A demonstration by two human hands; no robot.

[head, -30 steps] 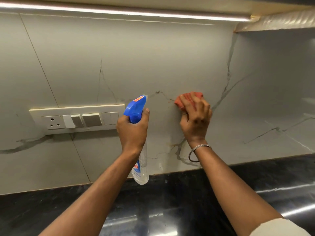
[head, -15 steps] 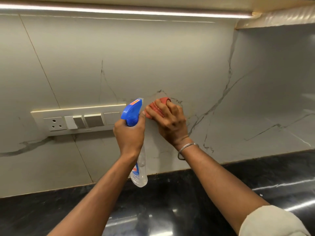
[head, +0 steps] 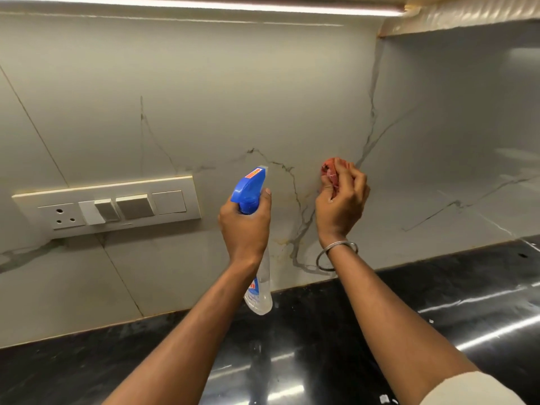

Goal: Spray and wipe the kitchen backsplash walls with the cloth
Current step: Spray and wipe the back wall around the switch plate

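Observation:
The backsplash (head: 222,92) is pale marble-look tile with dark veins. My left hand (head: 245,226) grips a clear spray bottle (head: 260,296) by the neck under its blue trigger head, which points at the wall. My right hand (head: 342,203) holds a bunched red cloth (head: 331,171) at the wall, near a vein that runs up toward the corner. Most of the cloth is hidden inside the fingers. A metal bangle sits on the right wrist.
A cream switch panel (head: 108,206) with a socket is mounted on the wall to the left. A glossy black countertop (head: 438,302) runs along the bottom. The right side wall (head: 467,127) meets the backsplash in a corner. A light strip (head: 204,2) runs overhead.
My right hand with the cloth swept left beside the spray head, then back right, away from the bottle; its fingers are now curled round the bunched cloth. My left hand has barely moved.

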